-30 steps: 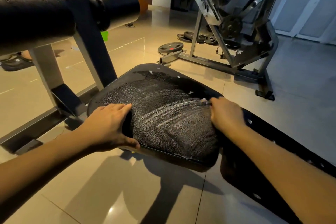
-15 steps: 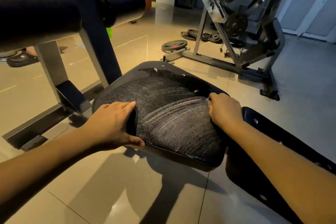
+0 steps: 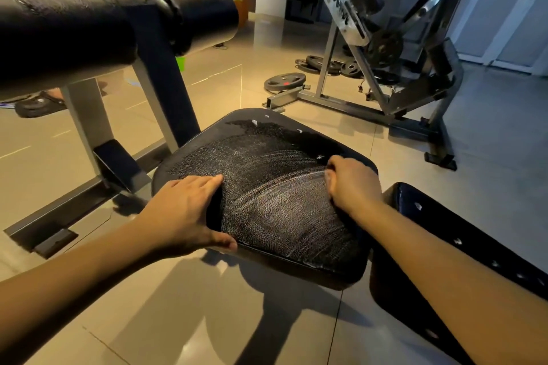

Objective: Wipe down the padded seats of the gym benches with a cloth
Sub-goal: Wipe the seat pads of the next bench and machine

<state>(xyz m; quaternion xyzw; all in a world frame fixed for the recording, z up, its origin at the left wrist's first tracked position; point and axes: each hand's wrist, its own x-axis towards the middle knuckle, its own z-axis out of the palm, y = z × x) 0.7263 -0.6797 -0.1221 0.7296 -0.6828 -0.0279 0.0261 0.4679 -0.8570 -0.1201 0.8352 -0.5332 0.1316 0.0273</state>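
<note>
The black padded seat [image 3: 267, 175] lies in the middle of the view, its worn top marked with pale curved wipe streaks. My left hand [image 3: 184, 213] rests on the seat's near left corner, with the fingers flat on top and the thumb along the front edge. My right hand [image 3: 353, 184] presses on the right side of the seat where the streaks end. Its fingers are curled over a cloth that is almost wholly hidden under the hand. A second black pad [image 3: 462, 249] with small tears runs off to the lower right under my right forearm.
A thick black roller pad [image 3: 89, 27] on a grey frame crosses the upper left, close above the seat. A weight machine [image 3: 382, 47] stands behind, with weight plates [image 3: 284, 80] on the tiled floor. A sandalled foot [image 3: 41, 104] shows at the far left.
My right hand has slid a little leftward over the seat's right side, leaving fresh streaks. My left hand has stayed on its corner. The view has shifted slightly.
</note>
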